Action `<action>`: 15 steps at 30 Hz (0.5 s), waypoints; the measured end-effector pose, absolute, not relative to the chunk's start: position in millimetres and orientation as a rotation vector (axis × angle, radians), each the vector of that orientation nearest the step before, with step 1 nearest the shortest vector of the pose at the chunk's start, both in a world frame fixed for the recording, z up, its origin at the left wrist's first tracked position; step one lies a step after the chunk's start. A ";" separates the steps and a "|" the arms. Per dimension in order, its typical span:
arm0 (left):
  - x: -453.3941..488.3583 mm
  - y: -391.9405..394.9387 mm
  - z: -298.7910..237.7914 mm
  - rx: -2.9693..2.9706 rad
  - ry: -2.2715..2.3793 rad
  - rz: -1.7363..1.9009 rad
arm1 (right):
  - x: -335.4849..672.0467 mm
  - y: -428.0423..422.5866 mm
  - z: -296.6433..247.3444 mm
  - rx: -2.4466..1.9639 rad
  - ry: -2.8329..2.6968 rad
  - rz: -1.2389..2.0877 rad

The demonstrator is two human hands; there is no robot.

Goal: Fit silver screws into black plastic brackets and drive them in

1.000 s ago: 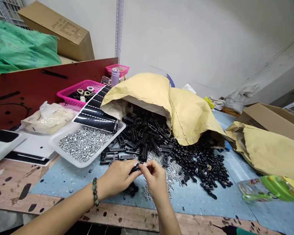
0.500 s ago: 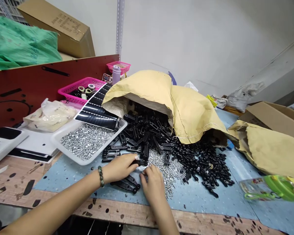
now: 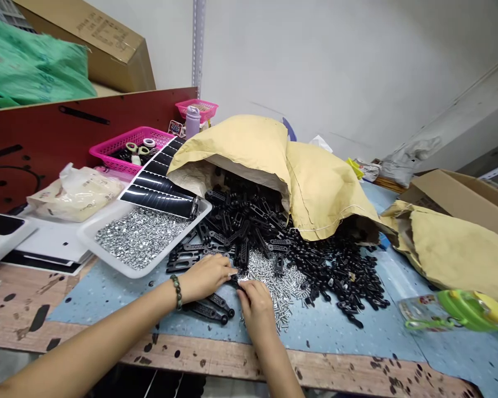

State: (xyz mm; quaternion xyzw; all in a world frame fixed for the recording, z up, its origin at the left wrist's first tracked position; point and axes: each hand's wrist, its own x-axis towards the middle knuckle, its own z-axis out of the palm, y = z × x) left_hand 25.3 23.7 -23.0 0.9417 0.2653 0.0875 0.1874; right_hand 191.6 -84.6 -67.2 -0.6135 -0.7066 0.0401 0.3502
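My left hand (image 3: 207,275), with a green bead bracelet at the wrist, lies low on the blue mat with its fingers closed on a black plastic bracket (image 3: 233,278) at the edge of the parts pile. My right hand (image 3: 255,303) sits just beside it, fingertips pinched at the heap of small silver screws (image 3: 276,279); what it pinches is too small to make out. Two or three finished black brackets (image 3: 211,308) lie on the mat under my left hand. Black brackets (image 3: 249,221) spill from a tan paper sack (image 3: 274,160) just beyond.
A white tray (image 3: 108,265) of silver nuts, with a black ribbed strip (image 3: 157,185) across it, stands to the left. Pink baskets (image 3: 124,146), a purple bottle and a red board lie behind. A second tan sack (image 3: 452,249), a cardboard box and a green-lidded bottle (image 3: 460,312) lie to the right.
Both hands have dropped from holding a bracket up in front of me down onto the mat and forward to the screw heap. The view has shifted slightly.
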 end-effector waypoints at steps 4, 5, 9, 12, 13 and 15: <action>26.4 28.2 -18.4 2.663 0.726 0.241 | 191.6 -84.5 -62.7 -1.600 -1.790 0.089; 26.3 28.3 -17.9 2.668 0.722 0.236 | 190.8 -85.3 -62.7 -1.609 -1.788 0.085; 24.3 28.1 -18.7 2.680 0.677 0.199 | 186.1 -92.3 -66.2 -1.647 -1.838 0.121; 21.2 28.8 -20.2 2.680 0.675 0.199 | 184.4 -94.4 -63.9 -1.674 -1.825 0.160; 19.9 28.7 -20.1 2.680 0.681 0.200 | 184.4 -92.5 -60.9 -1.678 -1.815 0.193; 16.8 26.7 -18.7 2.682 0.690 0.194 | 185.0 -83.1 -52.7 -1.687 -1.752 0.251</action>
